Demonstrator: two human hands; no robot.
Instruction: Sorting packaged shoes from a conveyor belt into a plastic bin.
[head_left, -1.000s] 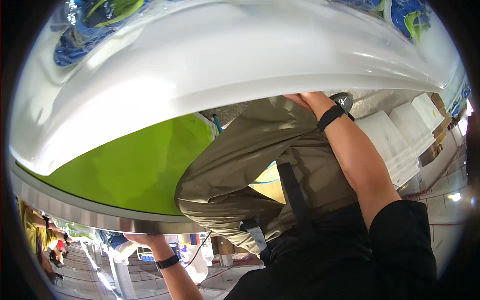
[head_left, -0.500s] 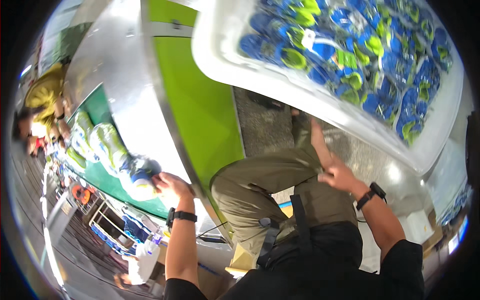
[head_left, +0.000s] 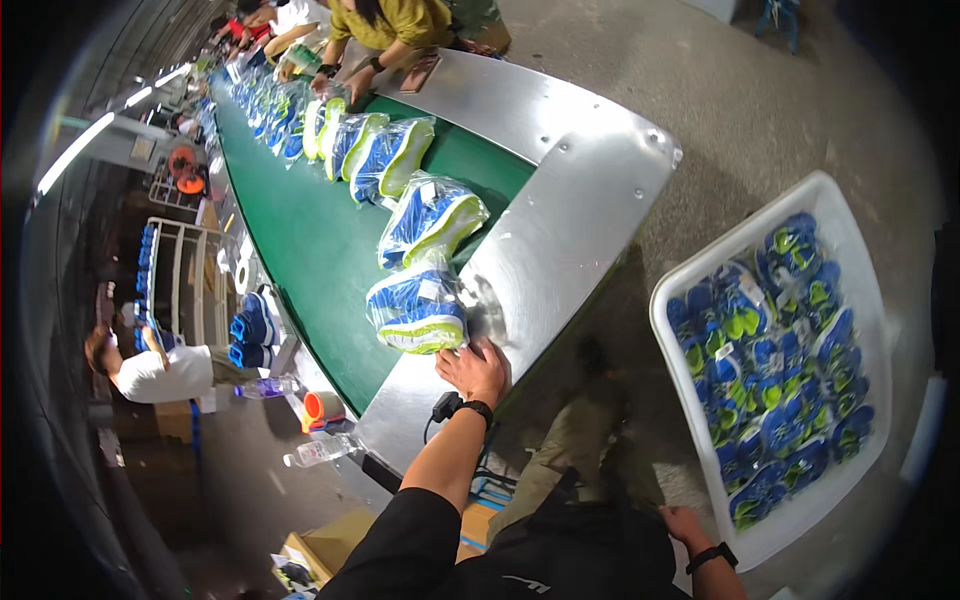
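A blue sports shoe with a lime and white sole (head_left: 415, 315), wrapped in clear plastic, lies at the near end of the green conveyor belt (head_left: 300, 275). My left hand (head_left: 475, 370) is at its sole edge on the metal end plate, fingers apart and touching the wrapped shoe without closing round it. Beyond it lies another bagged shoe (head_left: 435, 220), with several more in a row. My right hand (head_left: 680, 522) hangs low beside my trouser leg, near a white plastic bin (head_left: 700, 425); its fingers are partly hidden.
Several bagged blue shoes (head_left: 780, 370) fill the bin on the right. Metal edging (head_left: 570, 200) borders the belt. A co-worker in yellow (head_left: 400, 25) handles shoes across it. Another person in white (head_left: 165, 375) is at the left, near a bottle (head_left: 320, 450) and an orange tape roll (head_left: 322, 408).
My view has swung toward the conveyor, so the bin now appears lower at the right. My left hand remains by the end shoe; my right hand is lower beside my leg.
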